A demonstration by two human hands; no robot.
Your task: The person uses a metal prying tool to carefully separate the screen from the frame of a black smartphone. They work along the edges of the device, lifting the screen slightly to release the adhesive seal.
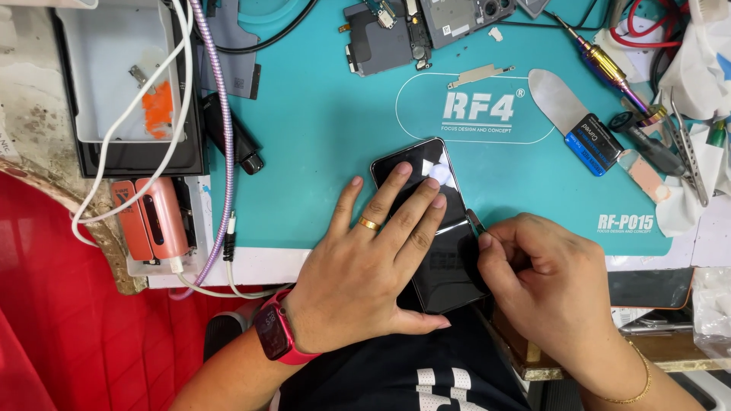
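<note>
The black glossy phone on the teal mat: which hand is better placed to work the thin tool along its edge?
Right. The right hand already pinches the thin metal tool at the black glossy phone's right edge; the left hand lies flat on it.

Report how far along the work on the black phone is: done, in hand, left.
Done: another device already lies opened, its grey dismantled phone parts at the top of the teal work mat. In hand: the left hand presses flat on the glossy black phone while the right hand works a thin metal pry tool at its right edge. Left: the phone looks closed, no gap visible.
</note>
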